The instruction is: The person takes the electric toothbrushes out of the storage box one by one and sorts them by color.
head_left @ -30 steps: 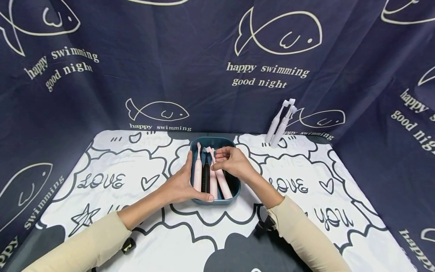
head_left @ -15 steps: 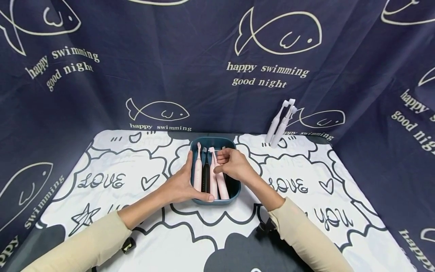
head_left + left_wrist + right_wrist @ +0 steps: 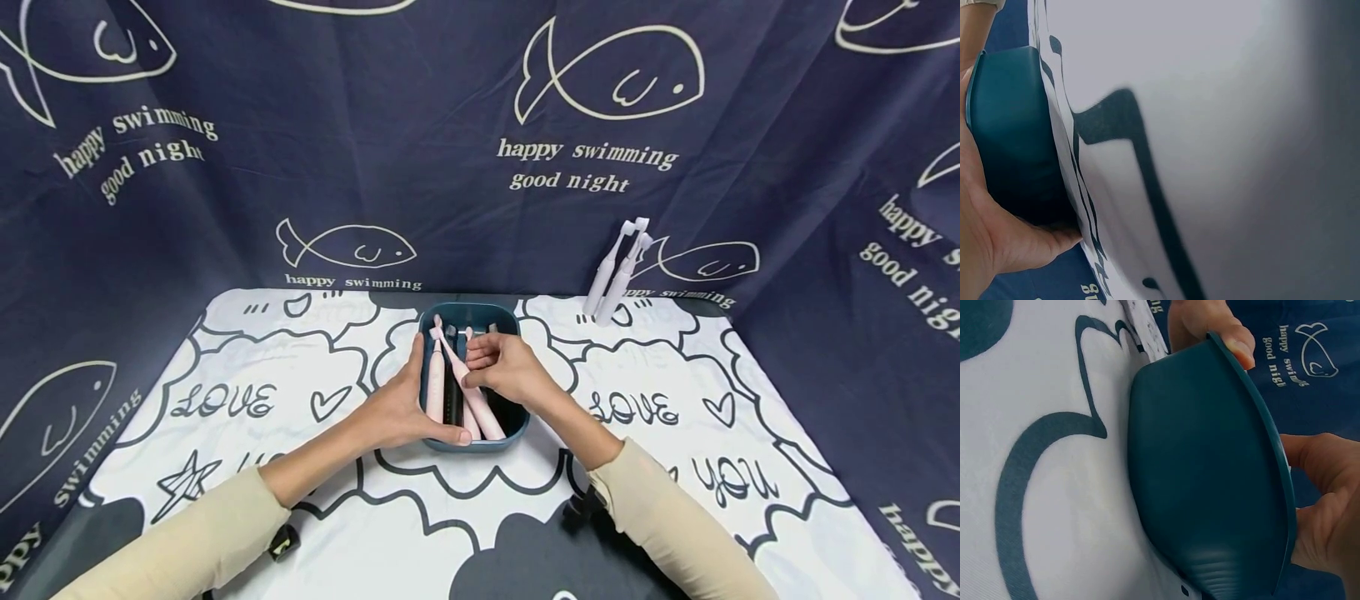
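Observation:
A dark teal bin (image 3: 483, 447) stands mid-table and holds several electric toothbrushes. My left hand (image 3: 401, 408) grips its left side, thumb over the front rim; in the left wrist view, the hand (image 3: 997, 240) lies against the bin wall (image 3: 1013, 125). Inside are a pink toothbrush (image 3: 436, 383) at the left, then a black toothbrush (image 3: 452, 400). My right hand (image 3: 510, 367) pinches another pink toothbrush (image 3: 477, 406), its head tilted left across the black one. Beneath it lies a further pink toothbrush (image 3: 472, 427), partly covered. In the right wrist view, the bin wall (image 3: 1204, 456) hides the contents.
White electric toothbrushes (image 3: 617, 292) stand at the table's back right, close to the navy curtain (image 3: 450, 167). The table carries a white cloth (image 3: 262, 367) with dark cartoon lettering. Curtain also surrounds both sides.
The pink toothbrush in my right hand has swung its head leftward, from beside the other pink one to across the black one. My left hand stays on the bin.

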Demonstrator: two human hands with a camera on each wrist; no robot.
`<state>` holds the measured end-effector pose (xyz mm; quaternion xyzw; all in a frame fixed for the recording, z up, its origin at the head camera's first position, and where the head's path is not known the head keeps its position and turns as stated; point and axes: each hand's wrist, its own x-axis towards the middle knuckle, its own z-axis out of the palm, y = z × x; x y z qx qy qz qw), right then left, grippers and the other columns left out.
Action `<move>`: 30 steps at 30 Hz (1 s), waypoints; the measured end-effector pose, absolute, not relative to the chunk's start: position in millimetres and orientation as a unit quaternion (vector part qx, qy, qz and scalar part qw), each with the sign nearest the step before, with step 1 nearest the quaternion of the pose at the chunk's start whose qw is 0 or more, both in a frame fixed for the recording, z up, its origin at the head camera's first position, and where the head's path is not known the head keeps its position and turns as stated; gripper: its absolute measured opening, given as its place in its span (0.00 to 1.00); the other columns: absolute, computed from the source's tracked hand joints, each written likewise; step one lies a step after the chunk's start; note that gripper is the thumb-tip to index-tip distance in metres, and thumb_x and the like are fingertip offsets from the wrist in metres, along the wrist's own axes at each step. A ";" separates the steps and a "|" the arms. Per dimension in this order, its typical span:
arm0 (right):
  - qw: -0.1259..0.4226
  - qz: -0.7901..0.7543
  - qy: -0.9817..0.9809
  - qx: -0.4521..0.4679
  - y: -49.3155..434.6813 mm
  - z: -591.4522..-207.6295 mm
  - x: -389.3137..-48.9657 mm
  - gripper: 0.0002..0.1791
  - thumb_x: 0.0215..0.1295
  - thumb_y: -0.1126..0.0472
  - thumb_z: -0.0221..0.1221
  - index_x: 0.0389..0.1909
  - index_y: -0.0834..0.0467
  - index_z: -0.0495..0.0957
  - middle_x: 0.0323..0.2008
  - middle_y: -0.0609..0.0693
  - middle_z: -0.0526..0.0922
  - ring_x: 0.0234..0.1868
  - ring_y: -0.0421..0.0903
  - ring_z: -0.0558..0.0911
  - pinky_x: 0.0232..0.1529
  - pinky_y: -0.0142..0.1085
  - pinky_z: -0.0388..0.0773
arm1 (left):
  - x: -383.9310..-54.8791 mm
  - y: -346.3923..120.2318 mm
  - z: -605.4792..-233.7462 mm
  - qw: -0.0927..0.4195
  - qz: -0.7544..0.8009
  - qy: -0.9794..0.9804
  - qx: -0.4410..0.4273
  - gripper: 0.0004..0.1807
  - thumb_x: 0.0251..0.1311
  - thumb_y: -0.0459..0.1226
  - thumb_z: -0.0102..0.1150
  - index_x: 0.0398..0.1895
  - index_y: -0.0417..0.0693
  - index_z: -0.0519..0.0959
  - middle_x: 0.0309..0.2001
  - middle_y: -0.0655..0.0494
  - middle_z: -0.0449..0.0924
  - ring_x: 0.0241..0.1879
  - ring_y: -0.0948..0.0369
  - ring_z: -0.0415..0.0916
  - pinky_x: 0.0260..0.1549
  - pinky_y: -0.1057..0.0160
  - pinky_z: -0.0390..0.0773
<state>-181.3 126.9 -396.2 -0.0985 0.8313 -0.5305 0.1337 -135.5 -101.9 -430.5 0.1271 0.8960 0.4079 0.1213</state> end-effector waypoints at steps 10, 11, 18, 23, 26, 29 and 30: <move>0.112 -0.489 0.858 -0.107 124.7 -400.3 -179.4 0.27 0.61 0.65 0.79 0.62 0.65 0.87 0.51 0.56 0.93 0.49 0.47 0.91 0.55 0.38 0.88 | -136.1 -101.7 -432.1 0.114 0.421 0.890 0.135 0.99 0.37 0.68 0.92 0.93 0.56 0.19 0.93 0.37 0.43 0.89 0.41 0.58 0.82 0.38 0.70; 0.111 -0.482 0.862 -0.110 124.3 -401.1 -179.5 0.26 0.61 0.64 0.79 0.61 0.64 0.88 0.50 0.55 0.93 0.49 0.47 0.91 0.55 0.38 0.88 | -136.0 -101.7 -432.2 0.114 0.419 0.891 0.135 0.99 0.37 0.69 0.92 0.93 0.56 0.19 0.93 0.37 0.43 0.89 0.41 0.58 0.81 0.38 0.70; 0.114 -0.452 0.876 -0.127 122.1 -404.8 -179.7 0.21 0.60 0.60 0.83 0.53 0.59 0.90 0.45 0.51 0.93 0.43 0.42 0.89 0.52 0.38 0.87 | -136.2 -101.0 -433.1 0.117 0.415 0.892 0.135 0.98 0.38 0.70 0.91 0.93 0.57 0.19 0.93 0.38 0.48 0.86 0.42 0.65 0.78 0.39 0.74; 0.102 -0.444 0.879 -0.144 121.4 -405.6 -179.7 0.19 0.59 0.60 0.83 0.51 0.58 0.91 0.42 0.50 0.93 0.41 0.40 0.88 0.50 0.35 0.86 | -135.7 -101.1 -432.8 0.115 0.409 0.895 0.132 0.98 0.38 0.71 0.89 0.93 0.57 0.19 0.92 0.37 0.49 0.86 0.41 0.65 0.77 0.38 0.75; 0.093 -0.437 0.882 -0.151 120.6 -405.2 -179.6 0.18 0.59 0.60 0.83 0.49 0.58 0.92 0.41 0.49 0.94 0.40 0.39 0.88 0.48 0.34 0.85 | -135.3 -101.4 -432.0 0.118 0.406 0.897 0.128 0.97 0.40 0.71 0.89 0.93 0.56 0.19 0.93 0.37 0.48 0.87 0.40 0.63 0.78 0.38 0.74; 0.087 -0.426 0.888 -0.150 119.3 -404.5 -179.0 0.17 0.58 0.59 0.83 0.47 0.58 0.92 0.39 0.48 0.93 0.39 0.39 0.88 0.47 0.33 0.85 | -135.6 -101.3 -431.0 0.117 0.406 0.897 0.128 0.97 0.40 0.70 0.90 0.93 0.56 0.20 0.92 0.36 0.48 0.86 0.40 0.64 0.77 0.38 0.75; 0.085 -0.422 0.890 -0.149 118.8 -404.3 -178.9 0.17 0.58 0.59 0.83 0.46 0.58 0.92 0.39 0.48 0.93 0.38 0.39 0.88 0.47 0.33 0.86 | -135.7 -101.3 -430.8 0.117 0.405 0.898 0.128 0.98 0.39 0.70 0.90 0.93 0.55 0.20 0.92 0.36 0.49 0.86 0.40 0.64 0.77 0.38 0.75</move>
